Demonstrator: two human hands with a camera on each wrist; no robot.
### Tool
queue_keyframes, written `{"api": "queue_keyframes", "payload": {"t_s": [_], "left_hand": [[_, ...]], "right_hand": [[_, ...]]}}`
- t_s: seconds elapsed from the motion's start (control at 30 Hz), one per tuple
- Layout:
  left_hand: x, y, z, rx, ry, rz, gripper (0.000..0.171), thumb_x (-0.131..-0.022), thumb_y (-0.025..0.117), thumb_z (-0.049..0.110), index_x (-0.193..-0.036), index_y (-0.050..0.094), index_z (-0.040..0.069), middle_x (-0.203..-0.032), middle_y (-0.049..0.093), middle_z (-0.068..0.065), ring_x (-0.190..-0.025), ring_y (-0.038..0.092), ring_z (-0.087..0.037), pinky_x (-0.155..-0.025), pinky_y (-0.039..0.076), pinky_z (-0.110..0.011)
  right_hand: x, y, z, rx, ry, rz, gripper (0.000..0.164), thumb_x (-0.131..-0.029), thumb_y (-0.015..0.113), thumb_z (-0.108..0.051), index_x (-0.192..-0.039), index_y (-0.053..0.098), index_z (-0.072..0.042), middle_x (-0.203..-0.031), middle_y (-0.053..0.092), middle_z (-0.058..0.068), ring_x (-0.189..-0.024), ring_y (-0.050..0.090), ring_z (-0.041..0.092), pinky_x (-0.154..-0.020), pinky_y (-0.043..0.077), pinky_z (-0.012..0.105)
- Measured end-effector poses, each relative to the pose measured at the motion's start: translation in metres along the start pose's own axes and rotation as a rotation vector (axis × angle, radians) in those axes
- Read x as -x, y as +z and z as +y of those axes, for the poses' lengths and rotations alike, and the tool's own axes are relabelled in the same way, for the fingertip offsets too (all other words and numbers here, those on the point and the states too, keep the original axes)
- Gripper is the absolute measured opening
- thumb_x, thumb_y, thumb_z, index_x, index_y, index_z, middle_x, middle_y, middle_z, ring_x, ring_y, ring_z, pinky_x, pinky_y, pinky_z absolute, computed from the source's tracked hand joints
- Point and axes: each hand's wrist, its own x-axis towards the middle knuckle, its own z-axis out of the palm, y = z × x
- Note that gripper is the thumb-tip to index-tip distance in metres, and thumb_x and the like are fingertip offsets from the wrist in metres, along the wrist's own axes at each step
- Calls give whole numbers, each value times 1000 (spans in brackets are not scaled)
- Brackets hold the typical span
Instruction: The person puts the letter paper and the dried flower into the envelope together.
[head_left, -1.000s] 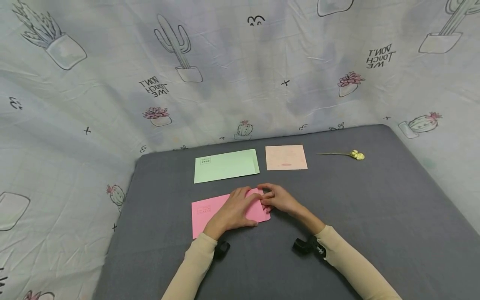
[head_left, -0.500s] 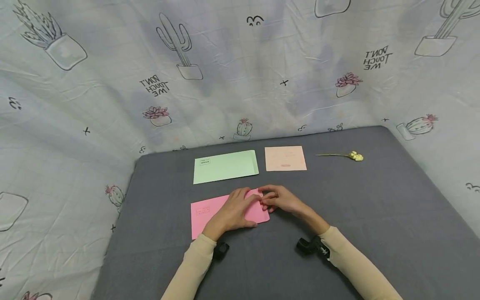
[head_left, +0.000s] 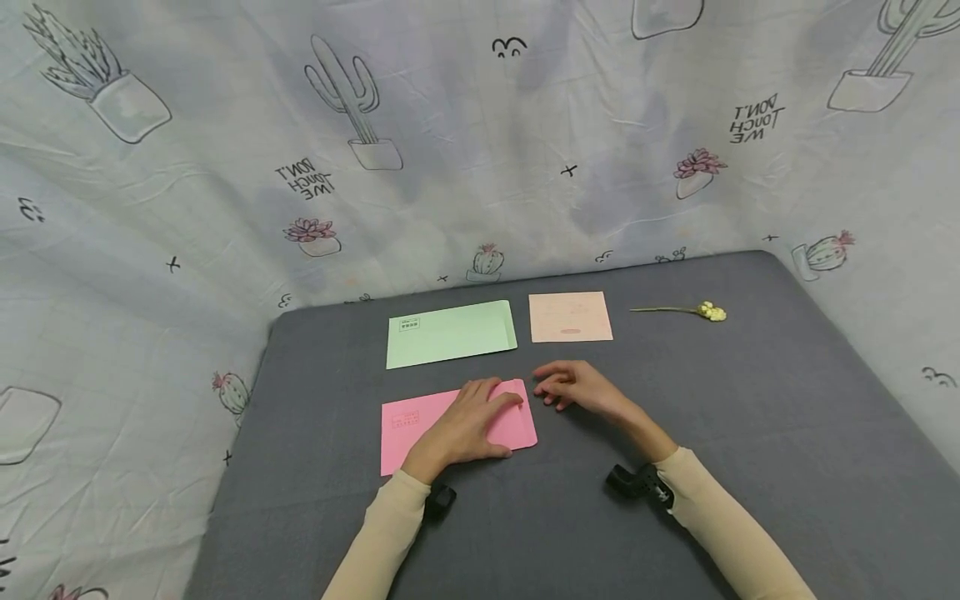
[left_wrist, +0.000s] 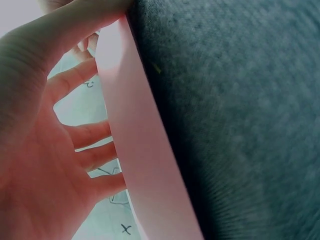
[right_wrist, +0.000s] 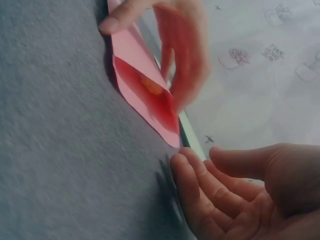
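A pink envelope [head_left: 423, 417] lies flat on the grey cloth, its flap end toward the right. My left hand [head_left: 465, 421] rests across its right half, thumb at the near edge and fingers spread over the top. In the left wrist view, straight fingertips touch the far side of the envelope [left_wrist: 132, 120]. The right wrist view looks into its gaping mouth, where a small yellow-orange patch [right_wrist: 151, 86] shows; what it is I cannot tell. Just right of the envelope my right hand [head_left: 581, 387] hovers with loosely bent fingers, holding nothing.
Behind the pink envelope lie a green envelope [head_left: 453, 333] and a peach-coloured card or envelope [head_left: 572, 317]. A yellow flower on a thin stem [head_left: 708, 311] lies farther right. The grey table [head_left: 720, 400] ends at a patterned curtain [head_left: 480, 150].
My right hand has let go of the pink envelope's flap end and moved a little away to the right. The left hand has stayed on the envelope.
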Motion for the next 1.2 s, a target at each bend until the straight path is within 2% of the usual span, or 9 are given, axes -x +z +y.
{"api": "queue_keyframes", "payload": {"t_s": [0.17,0.37,0.47,0.7,0.87,1.2], "left_hand": [[-1,-1,0,-8,-3,-4,72,-76,82,42,-139,50,26,-145,41,-12,-136,35,-29,-117,23,-47],[-2,-2,-1,1,-12,-1,74,-76,82,42,-140,49,27,-146,40,-12,-137,34,-28,-118,19,-49],[-2,-2,-1,3,-10,1,75,-76,83,43,-140,48,27,-146,40,-12,-137,34,-29,-118,19,-50],[-2,-2,-2,-13,-14,-43,78,-78,80,45,-145,44,26,-150,38,-12,-140,32,-29,-117,18,-54],[-2,-4,0,-13,-23,-78,77,-79,79,44,-145,44,27,-152,35,-12,-142,29,-29,-118,16,-52],[-3,-8,2,-4,-14,-86,79,-78,78,47,-146,43,25,-151,36,-12,-141,30,-31,-117,18,-54]], "right_hand": [[-1,-9,-3,24,-13,14,35,-99,54,-3,-129,52,14,-106,68,27,-85,67,27,-71,58,35],[-2,-5,-7,-67,-13,-51,39,-100,51,-2,-132,45,19,-108,66,33,-91,69,34,-78,58,40],[-4,-1,-6,-88,-2,-70,39,-100,51,-3,-133,45,19,-108,65,33,-92,69,34,-80,58,41],[-9,-1,-8,-14,-26,-30,36,-100,50,-2,-131,48,17,-106,66,30,-90,68,32,-78,58,39],[-13,-9,-13,-4,-19,-3,36,-101,50,-4,-131,49,15,-109,66,29,-90,67,28,-80,57,39],[-19,-17,-14,17,-4,13,35,-101,49,-2,-132,48,16,-111,65,30,-94,66,35,-82,57,39]]}}
